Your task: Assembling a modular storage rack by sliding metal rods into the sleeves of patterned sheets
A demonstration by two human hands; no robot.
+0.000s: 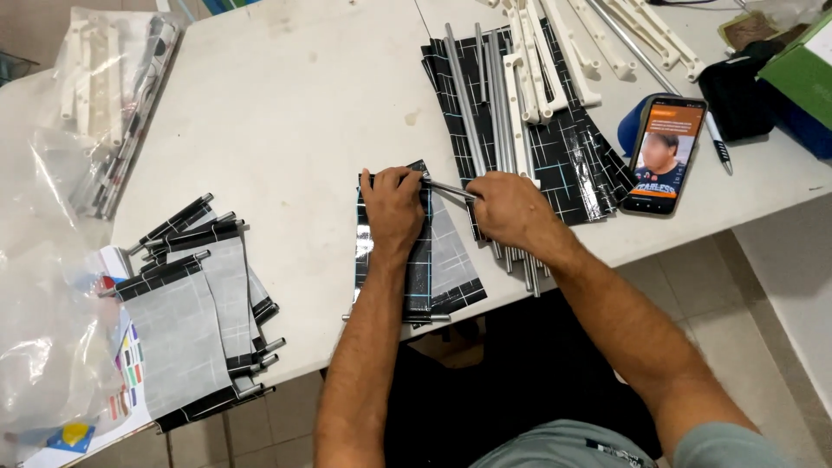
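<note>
Two hands at counter's near edge | left hand pinning sheet | right hand clamped on rod | risk: rod snags, sheet tears.

Bare table lay open at centre; finished panels blocked the left, rods and phone the right.

Left hand and right hand on a grey rod over a black grid-patterned sheet, white table.
</note>
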